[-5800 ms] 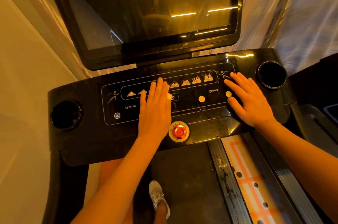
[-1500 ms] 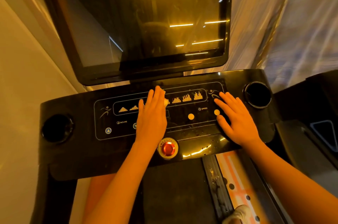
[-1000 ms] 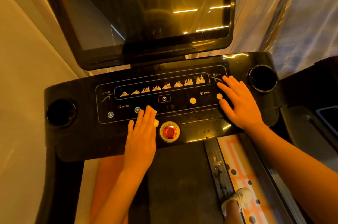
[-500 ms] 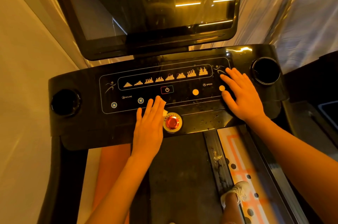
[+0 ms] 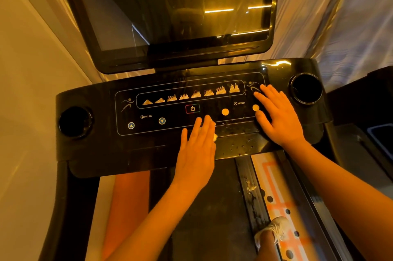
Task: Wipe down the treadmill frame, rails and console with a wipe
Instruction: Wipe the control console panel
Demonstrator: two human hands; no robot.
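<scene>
Left hand (image 5: 196,148), fingers straight, presses small pale wipe (image 5: 215,137) onto glossy black treadmill console (image 5: 95,150). Right hand (image 5: 278,116) lies flat, fingers spread, beside round cup holder (image 5: 306,88).

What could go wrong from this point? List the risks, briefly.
1. The left hand presses the wipe flat, fingertips just short of the power button; a forward stroke might switch the treadmill on.
2. The right hand rests on the console beside a yellow speed button; leaning could press it.
3. Droplets sit on the console's lower lip; liquid may creep toward the controls.
</scene>
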